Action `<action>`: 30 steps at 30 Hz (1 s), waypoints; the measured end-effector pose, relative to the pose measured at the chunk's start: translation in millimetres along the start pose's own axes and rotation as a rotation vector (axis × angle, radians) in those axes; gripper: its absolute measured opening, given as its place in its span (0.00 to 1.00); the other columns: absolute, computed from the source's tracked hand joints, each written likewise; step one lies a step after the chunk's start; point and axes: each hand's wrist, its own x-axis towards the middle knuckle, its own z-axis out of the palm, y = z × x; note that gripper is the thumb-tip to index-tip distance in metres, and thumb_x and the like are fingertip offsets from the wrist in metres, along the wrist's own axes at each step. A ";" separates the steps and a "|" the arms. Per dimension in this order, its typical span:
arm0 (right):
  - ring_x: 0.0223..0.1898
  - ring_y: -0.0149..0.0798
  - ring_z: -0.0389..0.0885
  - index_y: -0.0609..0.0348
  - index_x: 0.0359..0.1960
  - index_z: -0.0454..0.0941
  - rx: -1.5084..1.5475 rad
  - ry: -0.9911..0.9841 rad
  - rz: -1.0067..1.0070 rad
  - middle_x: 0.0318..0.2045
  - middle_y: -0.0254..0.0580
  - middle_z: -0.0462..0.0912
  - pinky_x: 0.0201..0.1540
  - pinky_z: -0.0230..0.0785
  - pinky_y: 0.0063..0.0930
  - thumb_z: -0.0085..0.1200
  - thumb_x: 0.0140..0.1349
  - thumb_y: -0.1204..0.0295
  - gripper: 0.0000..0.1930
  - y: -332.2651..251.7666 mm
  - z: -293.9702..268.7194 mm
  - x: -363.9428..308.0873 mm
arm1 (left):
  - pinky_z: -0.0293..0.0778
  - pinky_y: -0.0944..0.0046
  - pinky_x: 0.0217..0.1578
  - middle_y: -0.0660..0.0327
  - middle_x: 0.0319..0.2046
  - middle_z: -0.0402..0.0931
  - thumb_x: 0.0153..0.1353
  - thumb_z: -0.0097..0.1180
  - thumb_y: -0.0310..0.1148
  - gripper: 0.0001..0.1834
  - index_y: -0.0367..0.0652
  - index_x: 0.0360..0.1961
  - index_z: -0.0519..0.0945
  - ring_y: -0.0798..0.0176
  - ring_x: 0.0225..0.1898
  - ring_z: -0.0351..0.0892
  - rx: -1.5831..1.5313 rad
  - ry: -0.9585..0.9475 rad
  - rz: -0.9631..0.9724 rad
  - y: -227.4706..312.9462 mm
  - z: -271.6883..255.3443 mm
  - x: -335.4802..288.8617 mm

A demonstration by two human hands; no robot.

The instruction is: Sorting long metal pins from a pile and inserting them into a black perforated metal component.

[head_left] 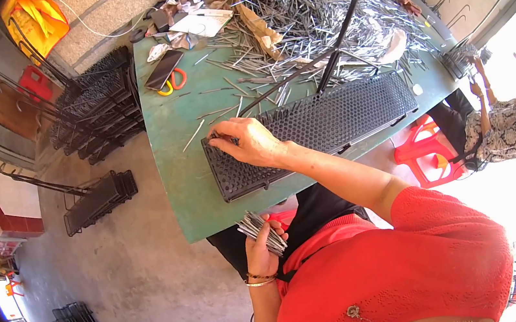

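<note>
A long black tray (356, 115) with rows of small round holes lies along the near edge of the green table (187, 193). Over its left end is my right hand (246, 142), fingers bent down and closed at the holes; whatever they pinch is too small to make out. Below the table edge, my left hand (264, 243) grips a bundle of thin grey sticks (259, 231), apart from the tray. A large heap of similar sticks (310, 11) covers the far part of the table, with several strewn loose in front of it.
Scissors (178, 78) with orange and yellow handles and a dark flat case (164, 69) lie at the table's left. A black pole stand (344, 26) rises behind the tray. Black stacked racks (97, 104) stand left on the floor. Another person (504, 122) works at right by a red stool (426, 152).
</note>
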 end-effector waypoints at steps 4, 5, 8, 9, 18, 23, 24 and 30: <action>0.28 0.47 0.78 0.61 0.35 0.77 0.015 -0.016 -0.098 0.25 0.46 0.79 0.32 0.71 0.36 0.58 0.55 0.73 0.08 -0.9 1.7 1.5 | 0.77 0.64 0.31 0.59 0.31 0.75 0.65 0.45 0.28 0.10 0.39 0.47 0.70 0.66 0.30 0.76 0.003 -0.001 -0.013 -0.1 -0.3 0.2; 0.29 0.48 0.78 0.61 0.36 0.77 0.000 -0.032 -0.126 0.25 0.46 0.79 0.32 0.71 0.37 0.58 0.55 0.73 0.08 -1.4 1.7 1.9 | 0.77 0.64 0.31 0.59 0.31 0.75 0.65 0.45 0.28 0.10 0.39 0.47 0.70 0.66 0.30 0.76 0.002 0.001 -0.016 0.0 0.0 0.3; 0.30 0.48 0.79 0.60 0.36 0.77 -0.024 -0.039 -0.135 0.26 0.46 0.79 0.33 0.71 0.37 0.57 0.55 0.73 0.08 1.3 3.9 0.4 | 0.77 0.64 0.31 0.59 0.31 0.75 0.65 0.45 0.28 0.10 0.39 0.46 0.70 0.66 0.30 0.76 -0.002 0.003 -0.015 -0.9 -0.6 1.2; 0.30 0.48 0.79 0.60 0.36 0.77 -0.024 -0.040 -0.135 0.26 0.46 0.79 0.33 0.71 0.37 0.57 0.55 0.73 0.08 1.9 4.3 -0.3 | 0.77 0.64 0.31 0.59 0.31 0.75 0.65 0.45 0.28 0.10 0.39 0.46 0.70 0.66 0.30 0.76 -0.004 0.004 -0.012 -1.4 -0.9 1.5; 0.29 0.50 0.80 0.62 0.38 0.75 0.142 -0.033 0.029 0.26 0.49 0.80 0.32 0.72 0.40 0.57 0.53 0.74 0.11 2.4 10.3 -1.7 | 0.77 0.64 0.31 0.59 0.31 0.75 0.65 0.45 0.28 0.10 0.39 0.46 0.71 0.66 0.30 0.76 0.002 0.024 -0.014 -3.2 -3.6 2.8; 0.27 0.45 0.79 0.56 0.41 0.76 0.007 -0.024 -0.077 0.25 0.44 0.79 0.30 0.71 0.35 0.57 0.54 0.75 0.12 -2.4 7.9 -2.1 | 0.77 0.64 0.31 0.59 0.31 0.75 0.65 0.45 0.28 0.10 0.39 0.46 0.71 0.66 0.30 0.76 -0.001 0.024 -0.013 -3.9 -5.4 3.5; 0.27 0.45 0.79 0.56 0.41 0.76 0.006 -0.025 -0.078 0.25 0.44 0.79 0.30 0.71 0.35 0.57 0.54 0.75 0.12 -2.8 6.8 -2.2 | 0.77 0.64 0.31 0.59 0.31 0.75 0.65 0.45 0.28 0.10 0.39 0.46 0.71 0.66 0.30 0.76 0.000 0.026 -0.014 -3.8 -5.5 3.4; 0.33 0.47 0.77 0.56 0.44 0.75 -0.108 -0.087 -0.243 0.29 0.40 0.78 0.39 0.69 0.38 0.53 0.56 0.73 0.13 1.3 6.6 -0.3 | 0.77 0.64 0.31 0.59 0.31 0.75 0.65 0.46 0.28 0.11 0.38 0.47 0.70 0.66 0.30 0.76 0.009 0.019 -0.021 -2.1 -4.1 2.4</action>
